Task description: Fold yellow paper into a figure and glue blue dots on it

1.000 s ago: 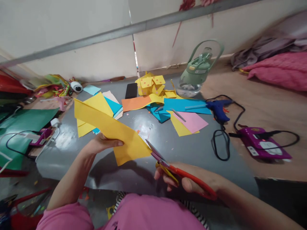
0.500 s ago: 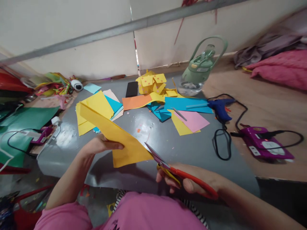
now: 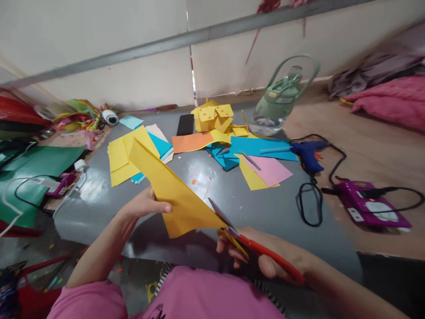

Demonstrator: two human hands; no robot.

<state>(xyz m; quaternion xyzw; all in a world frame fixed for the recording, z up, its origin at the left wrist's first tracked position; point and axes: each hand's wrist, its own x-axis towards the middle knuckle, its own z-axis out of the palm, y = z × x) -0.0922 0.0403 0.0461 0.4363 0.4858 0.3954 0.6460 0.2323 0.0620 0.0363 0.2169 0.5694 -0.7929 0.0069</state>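
Note:
My left hand [image 3: 148,204] pinches a folded sheet of yellow paper [image 3: 186,206], thumb on top, and holds it up above the grey table. In my right hand [image 3: 262,252] is a pair of scissors [image 3: 230,228] with red and yellow handles. Their blades are apart, and the right corner of the yellow paper lies between them, close to the pivot. Beyond the hands are a stack of yellow sheets [image 3: 116,155], an orange strip [image 3: 191,142], blue folded paper [image 3: 226,157], a pink sheet [image 3: 274,170] and tweezers [image 3: 250,161].
A yellow paper model [image 3: 212,117] and a black phone [image 3: 185,125] stand at the back, beside a green-topped water bottle [image 3: 277,102]. To the right lie a blue glue gun [image 3: 308,155] with its cable and a purple power strip [image 3: 375,206]. Green sheeting [image 3: 49,168] is at left.
My left hand has moved the yellow paper to the right, so its corner now sits deeper between the scissor blades. The right hand has stayed nearly in place.

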